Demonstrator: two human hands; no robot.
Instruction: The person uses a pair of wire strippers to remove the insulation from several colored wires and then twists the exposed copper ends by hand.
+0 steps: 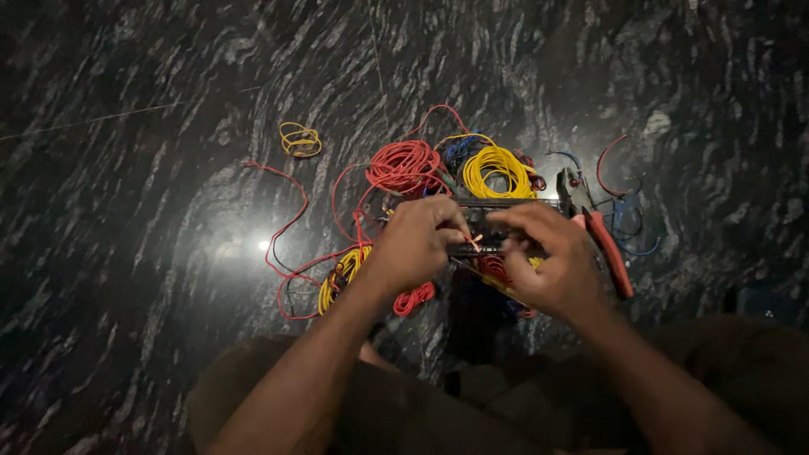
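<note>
glossy black marble floor (126, 168)

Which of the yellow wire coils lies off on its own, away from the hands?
The small, thin yellow wire coil at upper left: it lies alone on the dark stone floor, while the other yellow coils sit in the tangle.

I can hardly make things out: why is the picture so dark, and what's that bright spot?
Head view: dim room; a lamp's glare on the polished dark floor; edges bend, wide lens; both hands slightly blurred.

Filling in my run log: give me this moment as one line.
left hand: pinching red wire end | right hand: on black panel | nearby: yellow wire coil, red-handled pliers | surface: dark stone floor
</note>
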